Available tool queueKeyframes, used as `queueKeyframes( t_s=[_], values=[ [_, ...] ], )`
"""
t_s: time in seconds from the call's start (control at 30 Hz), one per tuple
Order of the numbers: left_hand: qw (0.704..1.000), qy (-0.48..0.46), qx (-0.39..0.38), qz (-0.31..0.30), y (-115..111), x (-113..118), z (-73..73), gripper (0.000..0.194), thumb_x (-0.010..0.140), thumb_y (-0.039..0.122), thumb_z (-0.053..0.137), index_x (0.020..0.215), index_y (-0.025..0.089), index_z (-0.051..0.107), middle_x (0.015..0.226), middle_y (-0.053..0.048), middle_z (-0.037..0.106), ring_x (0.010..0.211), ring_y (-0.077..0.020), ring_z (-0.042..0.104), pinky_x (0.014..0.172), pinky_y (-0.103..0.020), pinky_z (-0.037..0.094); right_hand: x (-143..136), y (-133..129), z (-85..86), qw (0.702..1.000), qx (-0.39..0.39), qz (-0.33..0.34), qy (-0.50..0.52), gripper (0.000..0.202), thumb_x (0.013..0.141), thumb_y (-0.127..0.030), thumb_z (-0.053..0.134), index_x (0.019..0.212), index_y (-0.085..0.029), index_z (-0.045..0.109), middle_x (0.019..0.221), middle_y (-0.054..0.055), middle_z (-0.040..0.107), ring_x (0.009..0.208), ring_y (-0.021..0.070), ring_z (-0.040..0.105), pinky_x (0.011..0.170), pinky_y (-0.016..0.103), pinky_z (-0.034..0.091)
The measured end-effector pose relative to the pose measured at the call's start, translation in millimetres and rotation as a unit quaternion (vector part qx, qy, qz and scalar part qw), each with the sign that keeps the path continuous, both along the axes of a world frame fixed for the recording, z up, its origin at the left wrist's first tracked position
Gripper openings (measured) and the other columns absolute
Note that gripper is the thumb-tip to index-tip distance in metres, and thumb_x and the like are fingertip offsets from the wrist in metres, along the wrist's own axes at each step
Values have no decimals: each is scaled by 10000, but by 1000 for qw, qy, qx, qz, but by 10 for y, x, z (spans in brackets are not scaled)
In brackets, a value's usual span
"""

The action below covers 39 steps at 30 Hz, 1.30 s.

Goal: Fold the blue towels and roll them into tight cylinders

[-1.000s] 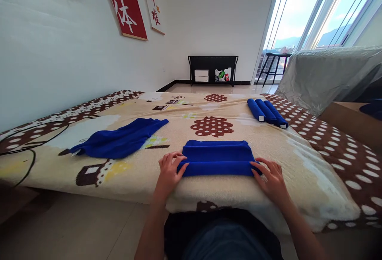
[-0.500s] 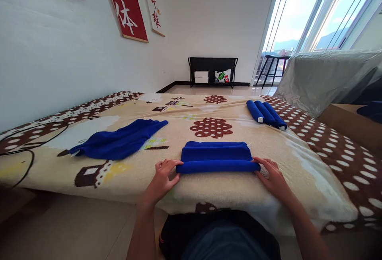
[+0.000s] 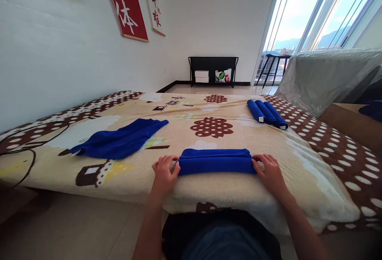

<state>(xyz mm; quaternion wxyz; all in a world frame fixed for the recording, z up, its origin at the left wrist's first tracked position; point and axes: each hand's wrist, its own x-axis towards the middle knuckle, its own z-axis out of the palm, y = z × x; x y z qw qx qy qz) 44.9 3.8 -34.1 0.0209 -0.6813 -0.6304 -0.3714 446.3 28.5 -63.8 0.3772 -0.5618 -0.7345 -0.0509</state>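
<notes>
A blue towel [image 3: 217,164] lies partly rolled near the front edge of the bed, with a short flat strip still showing behind the roll. My left hand [image 3: 166,169] pinches the roll's left end between thumb and fingers. At the opposite end, my right hand [image 3: 267,169] grips it the same way. To the left a second blue towel [image 3: 119,140] is spread out loosely and wrinkled, with a small white tag at its near corner. Several rolled blue towels [image 3: 262,113] rest side by side at the far right, white tags at their near ends.
A cream patterned blanket [image 3: 176,132] covers the bed, with a brown polka-dot border on the right. Black cable [image 3: 33,160] loops over its left side. Beyond stand a black rack [image 3: 213,65] and a stool [image 3: 276,63]. A plastic-draped piece [image 3: 334,69] and cardboard box [image 3: 343,121] are at right.
Both hands have turned the roll over, and the flat part of the towel behind it has become shorter. The other towels have stayed in place.
</notes>
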Motion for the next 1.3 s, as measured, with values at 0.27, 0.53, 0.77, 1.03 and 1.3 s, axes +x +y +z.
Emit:
queueKeyframes(
  t_s=[0.27,0.53,0.77,1.03,1.3],
  values=[
    [978,153,28,-141,-161,625,57,391,966,185,445,1336,246,554,1437,-81,552,1377,-233,445,1114,-431,302,-515,-271,73,985,64,115,-115,314,986,-277,475,1255,-236,631,1325,76,624,1227,226,555,1048,399,383],
    [964,185,-41,-187,-135,618,74,579,964,405,517,1507,259,381,1561,-91,405,1451,-250,357,1201,-467,218,-485,-251,128,975,-8,142,-171,554,996,-372,448,1533,-272,352,1541,64,422,1428,229,397,1143,445,304],
    [964,171,-80,-187,-126,176,126,675,856,128,499,1494,308,372,1554,-58,420,1451,-223,364,1176,-487,214,-173,-161,17,980,-13,129,-150,579,957,-239,437,1529,-260,343,1524,56,449,1420,201,408,1147,434,282],
    [970,157,-79,-166,-69,-32,175,650,764,73,468,1381,274,469,1577,-70,379,1488,-234,287,1126,-477,240,-29,-98,44,978,-16,121,-170,661,880,-158,446,1523,-281,350,1585,71,346,1450,213,358,1119,448,284],
    [953,172,-96,-229,80,72,258,680,732,80,497,1385,267,467,1490,-72,502,1395,-250,433,1108,-455,245,-22,57,269,960,-110,201,-158,700,830,-177,486,1515,-261,369,1499,77,480,1389,236,441,1157,490,264]
  ],
)
